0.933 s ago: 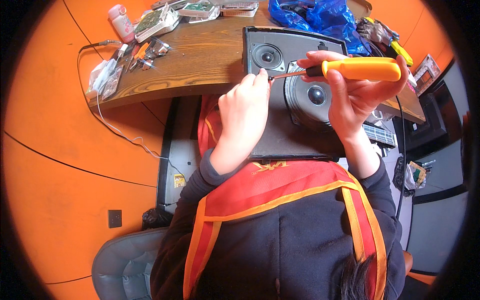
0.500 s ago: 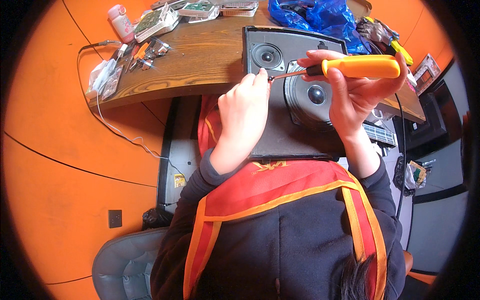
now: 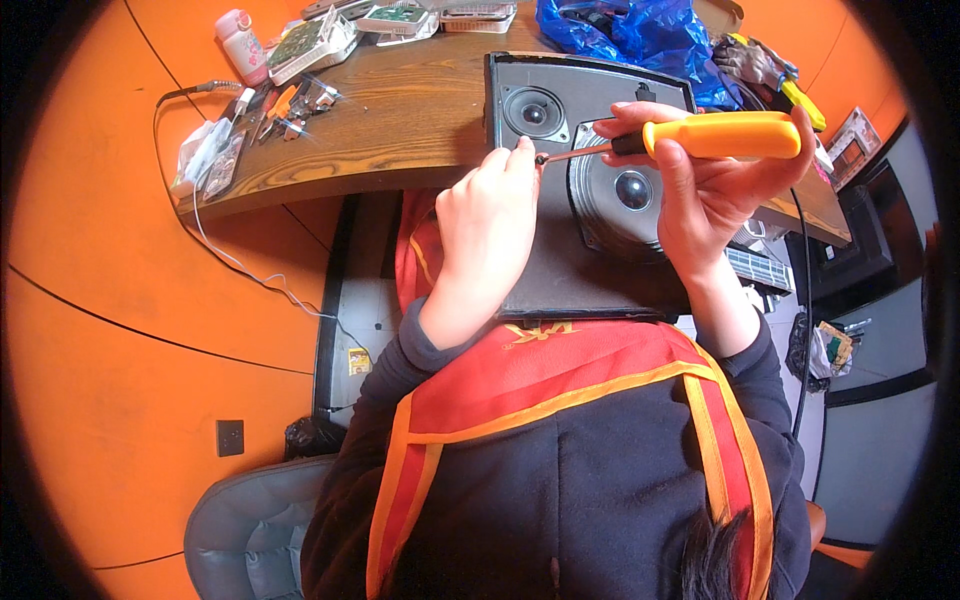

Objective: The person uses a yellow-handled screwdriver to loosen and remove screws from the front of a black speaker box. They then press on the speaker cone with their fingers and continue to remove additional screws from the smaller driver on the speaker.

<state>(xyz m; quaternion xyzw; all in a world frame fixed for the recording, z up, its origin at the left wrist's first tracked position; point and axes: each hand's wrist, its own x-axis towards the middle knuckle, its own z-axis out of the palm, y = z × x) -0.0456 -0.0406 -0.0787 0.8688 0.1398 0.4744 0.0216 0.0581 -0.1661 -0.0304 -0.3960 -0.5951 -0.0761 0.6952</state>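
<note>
Driver (image 3: 728, 136) dips a hair vs. the earlier frame; all else looks approx. unchanged. RH (image 3: 705, 195) grips its handle betw. thumb & fingers, shaft slanting over the speaker (image 3: 590, 285), which lies cones up, upper end over the desk (image 3: 410, 110), lower edge by the apron (image 3: 560, 370). LH (image 3: 488, 215) has fingertips bunched at the tip, poss. pinching a small dark bit (image 3: 541, 160); can't tell for sure. Main risk: tip slips b/c of the low angle & jabs LH or the big cone (image 3: 633, 190) under the shaft. Bit could also drop if LH loosens.
</note>
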